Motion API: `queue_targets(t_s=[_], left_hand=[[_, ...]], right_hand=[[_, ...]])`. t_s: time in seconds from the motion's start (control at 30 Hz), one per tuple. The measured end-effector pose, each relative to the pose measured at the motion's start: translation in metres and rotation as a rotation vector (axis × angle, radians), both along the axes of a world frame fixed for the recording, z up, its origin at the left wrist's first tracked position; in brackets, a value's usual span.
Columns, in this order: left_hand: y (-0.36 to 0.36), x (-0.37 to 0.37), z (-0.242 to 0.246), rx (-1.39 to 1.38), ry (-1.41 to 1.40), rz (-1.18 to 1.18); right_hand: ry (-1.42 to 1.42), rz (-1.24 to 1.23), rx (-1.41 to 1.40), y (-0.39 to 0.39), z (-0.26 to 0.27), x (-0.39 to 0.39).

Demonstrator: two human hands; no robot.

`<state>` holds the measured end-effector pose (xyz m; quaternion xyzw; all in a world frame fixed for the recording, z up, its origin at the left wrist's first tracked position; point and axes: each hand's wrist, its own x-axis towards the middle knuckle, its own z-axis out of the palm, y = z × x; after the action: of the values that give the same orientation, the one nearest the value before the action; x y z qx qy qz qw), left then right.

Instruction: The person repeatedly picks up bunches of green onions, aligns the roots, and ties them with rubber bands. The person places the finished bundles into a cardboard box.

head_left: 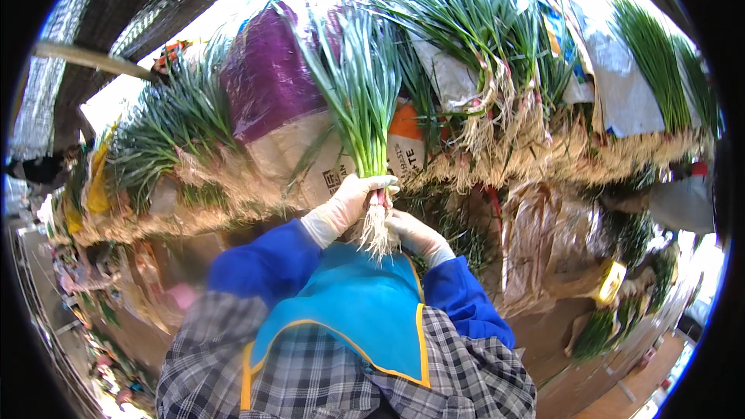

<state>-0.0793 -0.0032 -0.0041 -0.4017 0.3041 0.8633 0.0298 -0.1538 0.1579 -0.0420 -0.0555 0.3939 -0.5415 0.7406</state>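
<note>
A bunch of long green allium plants point(364, 99) stands upright before me, leaves pointing away and pale roots hanging towards my blue apron. My left hand point(347, 201), in a pale glove, grips the bunch around its stems just above the pinkish bulbs. At the right side of the roots point(377, 227), my right hand point(416, 234), also gloved, touches them with bent fingers; whether it pinches any root is hidden. Beyond the bunch lies a purple and white woven sack point(273, 75).
Loose rooted plants point(489, 29) are heaped at the upper right, with another pile point(169, 128) at the left. Neat bundles point(652, 64) lie at the far right. More bundles point(599, 331) rest low on the right, near a crumpled plastic sheet point(527, 238).
</note>
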Motion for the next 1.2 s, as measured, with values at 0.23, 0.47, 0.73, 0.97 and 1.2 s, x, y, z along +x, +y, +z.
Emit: queue_targets(t_s=[0.23, 0.47, 0.73, 0.97, 1.2], left_hand=[[-0.071, 0.106, 0.094, -0.215, 0.044, -0.141], [-0.043, 0.258, 0.133, 0.166, 0.415, 0.346], [0.005, 0.355, 0.134, 0.021, 0.907, 0.49], [0.067, 0.48, 0.114, -0.025, 0.697, 0.897], [0.155, 0.574, 0.037, 0.118, 0.656, 1.195]], right_hand=[[0.125, 0.469, -0.012, 0.033, 0.023, -0.029], [0.605, 0.384, -0.141, -0.054, 0.047, 0.005], [0.2, 0.782, -0.427, -0.151, 0.137, 0.186], [0.81, 0.509, -1.022, -0.134, 0.137, 0.331], [0.952, 0.776, -1.181, -0.092, 0.079, 0.456]])
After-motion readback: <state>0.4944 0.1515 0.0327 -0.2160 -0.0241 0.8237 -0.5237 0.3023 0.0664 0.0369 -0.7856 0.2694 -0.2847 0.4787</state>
